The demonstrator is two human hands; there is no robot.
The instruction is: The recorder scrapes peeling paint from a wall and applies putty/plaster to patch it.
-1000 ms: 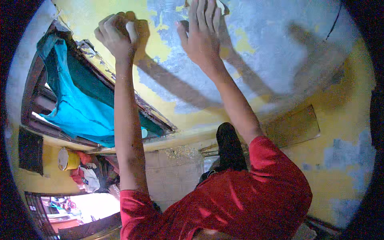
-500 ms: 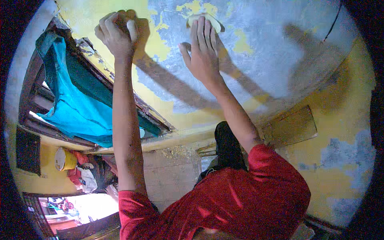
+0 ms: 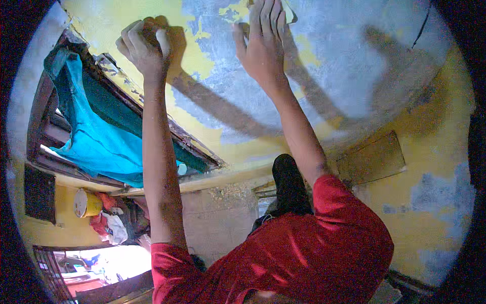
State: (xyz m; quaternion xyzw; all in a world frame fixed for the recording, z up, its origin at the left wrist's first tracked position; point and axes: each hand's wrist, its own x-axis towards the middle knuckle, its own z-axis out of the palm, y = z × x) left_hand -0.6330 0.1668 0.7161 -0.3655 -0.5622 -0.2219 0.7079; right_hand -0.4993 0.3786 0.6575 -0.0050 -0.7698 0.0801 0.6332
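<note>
Up on the wall, worn grey-blue with peeling yellow paint, my right hand presses a pale flat sheet or pad to the surface. Its fingers lie extended over the sheet and its thumb stands apart; only an edge of the sheet shows beside the fingers. At the upper left, my left hand is raised to a yellow part of the wall with its fingers curled in. The palm faces the wall, so anything inside it is hidden. Both arms cast shadows on the wall.
Left of my left arm, a turquoise cloth hangs over a dark-framed window opening. Lower left are a yellow bucket, piled bags and cloths, and a bright opening. A brown board sits low on the right wall.
My right hand has slid up the wall with the pale sheet, to the upper picture edge. My left hand keeps nearly the same place, and the whole view has shifted slightly.
</note>
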